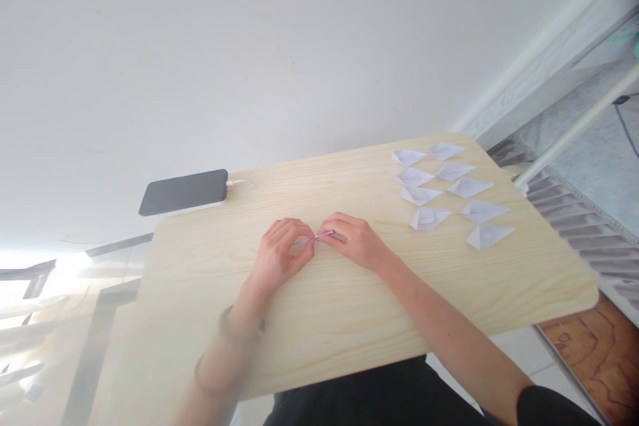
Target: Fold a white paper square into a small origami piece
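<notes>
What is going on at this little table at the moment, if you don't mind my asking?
A person sits at a light wooden table and pinches a small piece of white paper between both hands. The left hand and the right hand meet over the middle of the table, each with a fingertip grip on the paper. On the far right lie nine folded paper shapes in two rows. A dark phone with a white cable plugged in sits at the far left corner.

1. Folded paper piece [319, 237]: mostly hidden between the fingertips of both hands; shape indeterminable.
2. Left forearm [219, 359]: blurred, cut off by the bottom edge.
3. Tabletop [349, 306]: near edge hidden behind arms and dark clothing.
</notes>
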The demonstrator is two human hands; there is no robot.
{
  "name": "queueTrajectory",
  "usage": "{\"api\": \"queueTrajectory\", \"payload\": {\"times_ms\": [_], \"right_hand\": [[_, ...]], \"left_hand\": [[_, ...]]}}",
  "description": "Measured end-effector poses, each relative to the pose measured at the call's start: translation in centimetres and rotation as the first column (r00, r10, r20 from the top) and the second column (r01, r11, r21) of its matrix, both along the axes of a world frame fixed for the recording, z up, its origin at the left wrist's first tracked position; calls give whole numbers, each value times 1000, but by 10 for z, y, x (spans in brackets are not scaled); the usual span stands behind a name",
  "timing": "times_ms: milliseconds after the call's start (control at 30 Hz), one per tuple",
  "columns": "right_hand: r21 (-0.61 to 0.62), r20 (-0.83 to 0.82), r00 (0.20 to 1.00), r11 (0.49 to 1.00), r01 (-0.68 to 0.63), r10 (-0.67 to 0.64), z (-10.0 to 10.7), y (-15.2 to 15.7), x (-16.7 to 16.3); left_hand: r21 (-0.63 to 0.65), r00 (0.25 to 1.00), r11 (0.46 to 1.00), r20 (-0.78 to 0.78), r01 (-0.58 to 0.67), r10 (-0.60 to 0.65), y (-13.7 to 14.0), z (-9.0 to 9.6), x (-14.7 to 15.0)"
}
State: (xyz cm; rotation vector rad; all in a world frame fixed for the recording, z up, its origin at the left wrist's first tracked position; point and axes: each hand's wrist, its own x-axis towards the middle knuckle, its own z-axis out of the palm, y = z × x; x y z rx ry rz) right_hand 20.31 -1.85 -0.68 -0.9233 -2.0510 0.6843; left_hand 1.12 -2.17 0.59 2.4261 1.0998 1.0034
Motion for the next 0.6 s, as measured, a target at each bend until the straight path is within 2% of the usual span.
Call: {"api": "queueTrajectory", "payload": {"times_ms": [600], "right_hand": [[-61,0,1000,998,31,-31,2,0,1]], "left_hand": [[23,999,1000,-47,-14,15,0,2,0]]}}
